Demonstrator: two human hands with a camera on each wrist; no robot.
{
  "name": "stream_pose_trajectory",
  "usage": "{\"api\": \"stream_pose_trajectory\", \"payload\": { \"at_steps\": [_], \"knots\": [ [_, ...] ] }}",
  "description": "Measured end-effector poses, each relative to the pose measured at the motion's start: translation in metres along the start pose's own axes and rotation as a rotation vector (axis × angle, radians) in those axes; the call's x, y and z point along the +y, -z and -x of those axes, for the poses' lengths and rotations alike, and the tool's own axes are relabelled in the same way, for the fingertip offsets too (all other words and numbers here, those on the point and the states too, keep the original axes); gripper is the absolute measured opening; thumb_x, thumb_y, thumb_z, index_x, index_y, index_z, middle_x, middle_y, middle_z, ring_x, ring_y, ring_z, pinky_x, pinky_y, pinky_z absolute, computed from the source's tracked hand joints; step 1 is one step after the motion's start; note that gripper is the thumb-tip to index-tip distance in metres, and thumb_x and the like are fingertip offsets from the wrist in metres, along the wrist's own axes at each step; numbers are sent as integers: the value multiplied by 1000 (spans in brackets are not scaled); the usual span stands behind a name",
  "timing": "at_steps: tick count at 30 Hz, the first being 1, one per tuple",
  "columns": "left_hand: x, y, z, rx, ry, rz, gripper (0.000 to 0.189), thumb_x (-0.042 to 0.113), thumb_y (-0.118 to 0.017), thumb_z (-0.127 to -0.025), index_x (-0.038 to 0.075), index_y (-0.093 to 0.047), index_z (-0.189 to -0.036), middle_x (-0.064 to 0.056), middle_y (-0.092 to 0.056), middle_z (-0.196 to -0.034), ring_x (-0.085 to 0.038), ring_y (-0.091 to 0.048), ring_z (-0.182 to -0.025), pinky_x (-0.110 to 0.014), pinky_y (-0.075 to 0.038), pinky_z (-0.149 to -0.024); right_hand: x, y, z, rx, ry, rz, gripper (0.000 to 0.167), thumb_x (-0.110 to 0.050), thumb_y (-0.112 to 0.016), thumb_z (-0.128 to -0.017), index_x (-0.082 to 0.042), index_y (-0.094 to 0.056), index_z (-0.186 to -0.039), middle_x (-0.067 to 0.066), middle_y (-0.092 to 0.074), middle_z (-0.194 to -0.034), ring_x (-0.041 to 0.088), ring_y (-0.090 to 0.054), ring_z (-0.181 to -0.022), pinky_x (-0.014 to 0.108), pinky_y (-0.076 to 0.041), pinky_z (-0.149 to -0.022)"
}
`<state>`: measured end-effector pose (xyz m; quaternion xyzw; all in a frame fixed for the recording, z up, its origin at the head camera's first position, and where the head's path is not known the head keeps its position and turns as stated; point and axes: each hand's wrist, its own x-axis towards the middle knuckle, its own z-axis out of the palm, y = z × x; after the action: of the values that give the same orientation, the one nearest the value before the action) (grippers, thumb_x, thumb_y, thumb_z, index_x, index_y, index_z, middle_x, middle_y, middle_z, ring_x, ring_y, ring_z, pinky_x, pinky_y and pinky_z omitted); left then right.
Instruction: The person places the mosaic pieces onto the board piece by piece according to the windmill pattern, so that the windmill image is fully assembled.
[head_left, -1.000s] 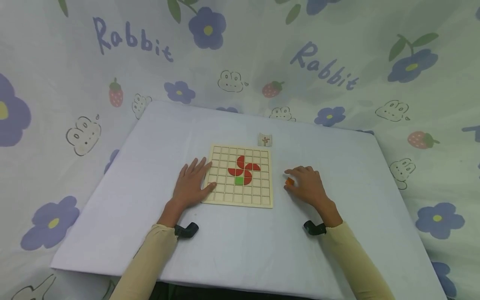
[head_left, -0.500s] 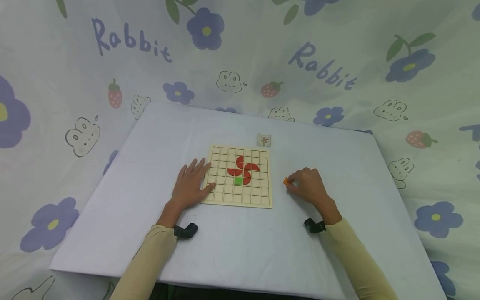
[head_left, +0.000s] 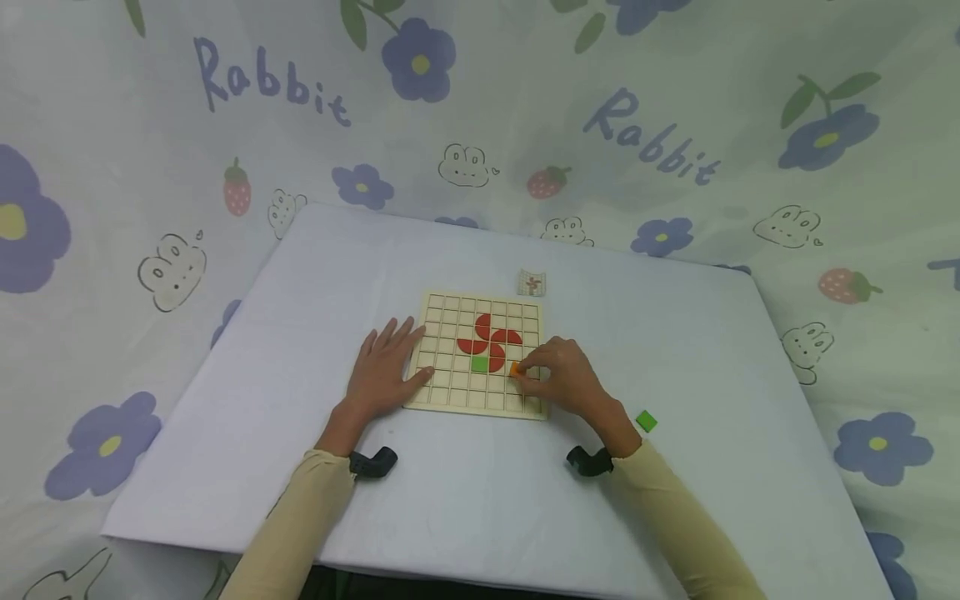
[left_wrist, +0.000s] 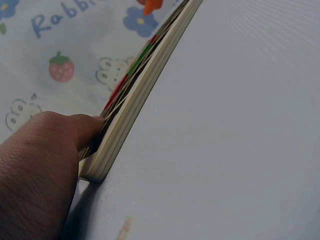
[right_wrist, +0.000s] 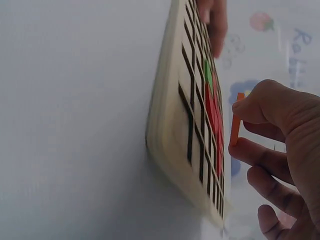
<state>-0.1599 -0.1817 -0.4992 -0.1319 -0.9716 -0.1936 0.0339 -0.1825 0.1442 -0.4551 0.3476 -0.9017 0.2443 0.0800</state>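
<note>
A square wooden grid board (head_left: 450,393) lies on the white table. Red rounded pieces (head_left: 483,327) form a pinwheel on it, with a green square tile (head_left: 480,364) below. My left hand (head_left: 381,372) rests at the board's left edge, fingers spread; its thumb lies on the board in the left wrist view. Over the right part of the board, my right hand (head_left: 564,377) pinches a thin orange tile (right_wrist: 237,120) between thumb and index finger. The right wrist view shows that tile on edge, raised off the grid. The other fingers are loosely bent.
Another green tile (head_left: 647,421) lies on the table beside the right wrist. A small card (head_left: 532,283) with a red pinwheel picture stands just behind the board. A cloth (head_left: 465,92) with flowers and rabbits hangs behind the table (head_left: 465,500).
My right hand first closed its fingertips on the orange tile at the table, then carried it left over the board. The loose green tile came into sight. My left hand stayed put.
</note>
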Motion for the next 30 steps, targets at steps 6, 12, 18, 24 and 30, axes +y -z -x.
{"api": "stream_pose_trajectory", "payload": {
  "at_steps": [6,12,18,24,30],
  "knots": [
    [-3,-2,0,3,3,-5,77,56,-54,-92,16,-33,-155,-9,-24,-161,-31,-10,-148,-53,-5,-117,-19,-20,-16,30,163,11,9,-22,-84,-75,-16,-80,-79,-7,-72,-77,12,-56,-76,30,-41,-64],
    [-2,-3,-1,3,-4,-3,77,56,-54,-93,16,-33,-155,-8,-24,-161,-31,-10,-148,-52,-6,-117,-29,-30,-23,25,221,95,4,-21,-83,-74,-19,-79,-75,-8,-69,-75,13,-52,-75,29,-36,-60],
    [-1,-3,-2,10,-17,-5,77,56,-53,-93,15,-34,-154,-9,-25,-160,-31,-11,-148,-53,-6,-117,-32,-33,-25,-36,213,163,4,-22,-80,-76,-18,-79,-78,-8,-70,-79,14,-52,-79,30,-40,-66],
    [-2,-4,-2,-3,-5,-18,77,57,-52,-93,16,-32,-155,-8,-23,-161,-30,-9,-149,-52,-5,-117,-33,-34,-26,-80,196,145,4,-21,-82,-80,-18,-81,-82,-8,-67,-83,15,-51,-84,31,-43,-73],
    [-2,-6,-2,8,-7,-7,77,56,-54,-92,16,-33,-155,-8,-24,-161,-30,-11,-149,-53,-6,-117,-33,-35,-25,-89,199,133,3,-19,-83,-80,-18,-81,-82,-7,-69,-84,15,-53,-82,31,-42,-70]
  ]
}}
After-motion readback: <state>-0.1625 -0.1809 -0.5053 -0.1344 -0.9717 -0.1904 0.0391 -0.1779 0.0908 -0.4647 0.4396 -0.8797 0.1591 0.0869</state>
